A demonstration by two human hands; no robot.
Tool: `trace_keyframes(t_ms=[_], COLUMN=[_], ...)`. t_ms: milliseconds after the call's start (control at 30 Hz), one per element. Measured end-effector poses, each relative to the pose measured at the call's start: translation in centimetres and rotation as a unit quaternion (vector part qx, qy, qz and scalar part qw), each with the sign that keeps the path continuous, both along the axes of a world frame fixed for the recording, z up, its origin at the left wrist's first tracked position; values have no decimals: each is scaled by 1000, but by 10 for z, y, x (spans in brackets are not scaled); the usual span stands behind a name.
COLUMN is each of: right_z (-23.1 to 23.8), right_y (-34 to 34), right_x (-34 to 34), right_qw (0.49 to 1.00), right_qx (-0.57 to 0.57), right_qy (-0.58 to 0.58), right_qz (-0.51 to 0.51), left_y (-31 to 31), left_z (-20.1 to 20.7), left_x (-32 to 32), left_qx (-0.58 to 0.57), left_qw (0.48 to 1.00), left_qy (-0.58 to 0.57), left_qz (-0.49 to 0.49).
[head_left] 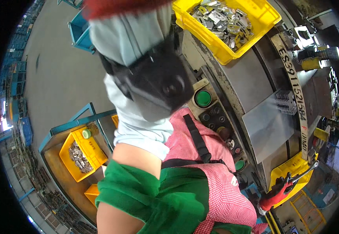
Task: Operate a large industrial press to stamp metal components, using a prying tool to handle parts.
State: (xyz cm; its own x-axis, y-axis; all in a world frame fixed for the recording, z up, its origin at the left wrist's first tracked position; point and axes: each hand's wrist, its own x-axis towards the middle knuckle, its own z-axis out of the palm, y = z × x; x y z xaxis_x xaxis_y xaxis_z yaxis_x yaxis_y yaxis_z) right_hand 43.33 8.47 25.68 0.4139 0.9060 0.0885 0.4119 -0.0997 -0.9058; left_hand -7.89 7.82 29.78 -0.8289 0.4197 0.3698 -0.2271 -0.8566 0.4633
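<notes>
At the upper edge, the red glove of my left hand (pixel 126 8) is smeared by motion. Its fingers lie outside the picture, and a black device (pixel 154 84) is strapped over the pale sleeve of that arm. Far to the lower right, my right hand (pixel 278 195), in a red glove with dark fingers, is closed around a metal wrench (pixel 305 171) with a ring-shaped end. That hand is in front of a yellow bin (pixel 277 173). Between the hands, a flat metal sheet (pixel 265 130) lies on the machine bed, touching a row of small stacked metal plates (pixel 286 102).
A yellow crate (pixel 226 58) of stamped metal parts stands at the bench's far end. Green buttons (pixel 203 98) sit on the control panel beside my apron. To the left, a teal-framed cart (pixel 52 136) carries a yellow bin (pixel 93 146) of small metal pieces.
</notes>
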Motion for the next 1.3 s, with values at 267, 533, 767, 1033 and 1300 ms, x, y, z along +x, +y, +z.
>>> trace_keyframes(t_ms=[267,533,767,1033,1300], right_z=[-6,-13,-32,-47,-34], right_y=[-7,-6,-12,8,-5], right_x=[17,21,61,69,39], right_qw=[1000,997,851,899,965], right_qx=[21,-35,48,80,13], right_qy=[-6,-74,-514,-393,-257], right_qz=[9,9,98,175,50], left_y=[-24,-3,-53,19,44], left_z=[4,-19,-153,-98,-55], left_x=[-16,-32,88,79,55], left_qx=[-20,-114,-374,-161,-129], left_qw=[1000,987,915,957,979], left_qy=[-7,-92,-147,-233,-142], left_qz=[19,-66,29,-60,-66])
